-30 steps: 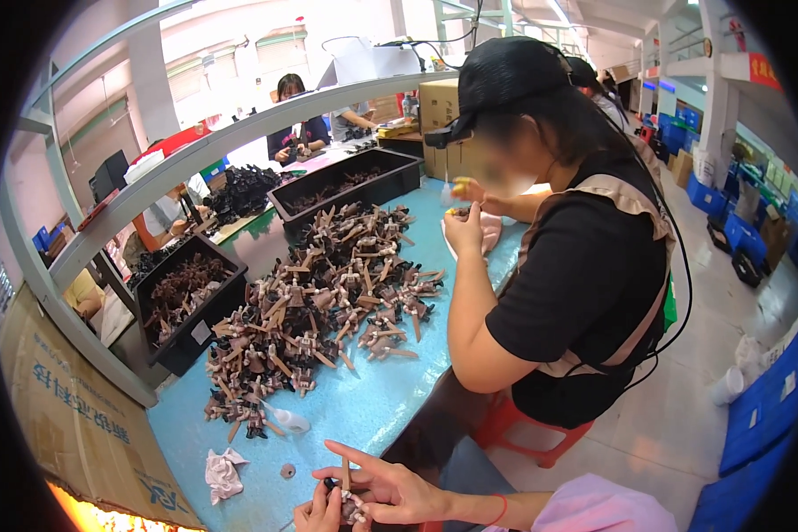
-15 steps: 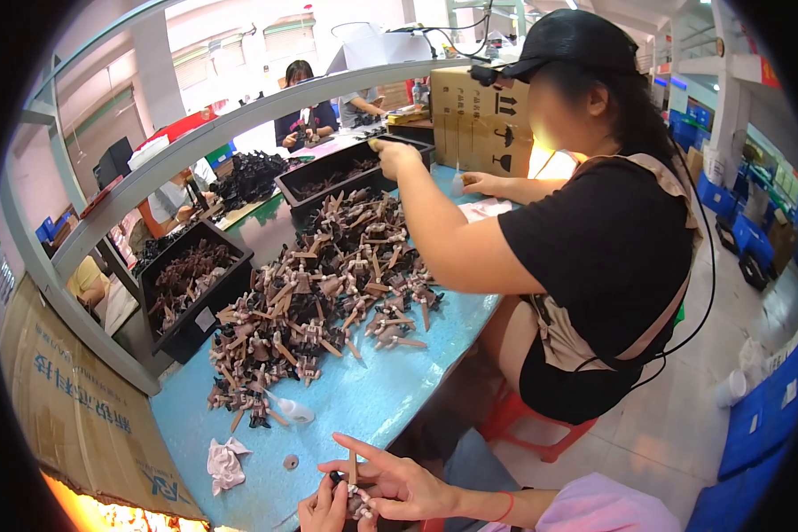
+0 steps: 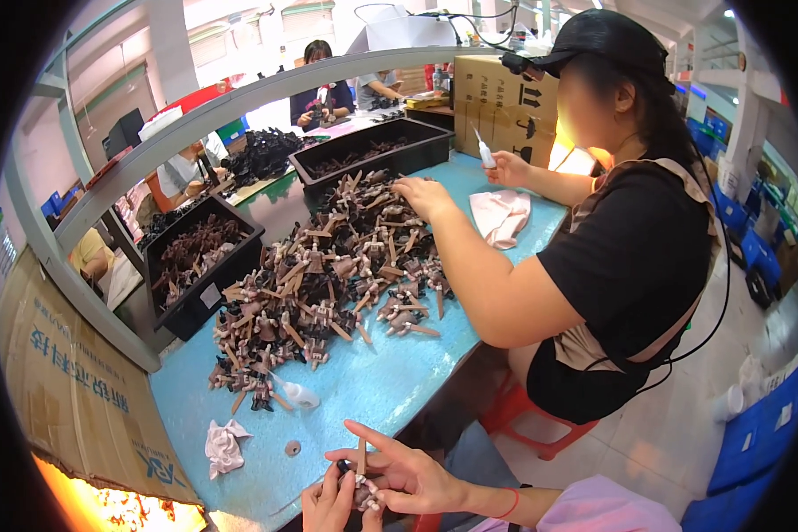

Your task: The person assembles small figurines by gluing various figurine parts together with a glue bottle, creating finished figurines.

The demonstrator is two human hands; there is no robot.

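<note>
While both hands meet | left hand (image 3: 328, 504), right hand (image 3: 408, 474) pinch small figure (image 3: 361, 483) between them

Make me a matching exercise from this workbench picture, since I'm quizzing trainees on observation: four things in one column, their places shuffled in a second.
Things:
1. small brown plastic figure part
2. crumpled white cloth
3. pale pink folded cloth
4. small white squeeze bottle

Places:
A. lying at the near edge of the heap of brown parts
B. held between the left hand and right hand
C. on the blue tabletop near the cardboard box
D. beside the co-worker's forearm

Pairs: 1-B, 2-C, 3-D, 4-A
</note>
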